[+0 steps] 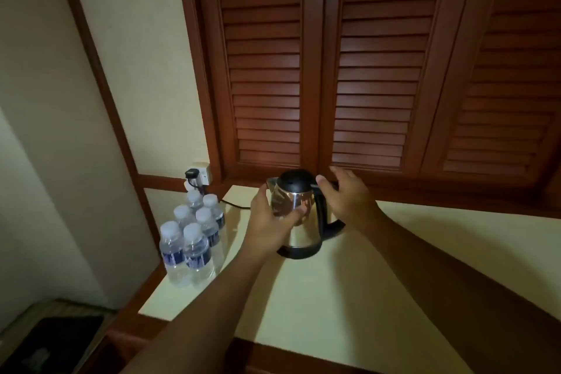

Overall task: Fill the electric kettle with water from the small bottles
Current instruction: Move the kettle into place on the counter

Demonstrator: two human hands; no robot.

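Note:
A steel electric kettle (pixel 303 222) with a black lid, handle and base stands on the pale counter (pixel 349 282), lid down. My left hand (pixel 268 218) wraps the kettle's left side, thumb across the steel front. My right hand (pixel 346 194) is at the top of the black handle, its thumb by the lid's edge and its fingers spread; whether it grips the handle I cannot tell. Several small capped water bottles (pixel 194 240) with blue labels stand in a cluster at the counter's left end, apart from both hands.
A black cord (pixel 235 205) runs from the kettle to a plug in the wall socket (pixel 198 174) behind the bottles. Brown louvred doors (pixel 334 70) rise right behind the counter. A dark case (pixel 48 343) lies low at the left.

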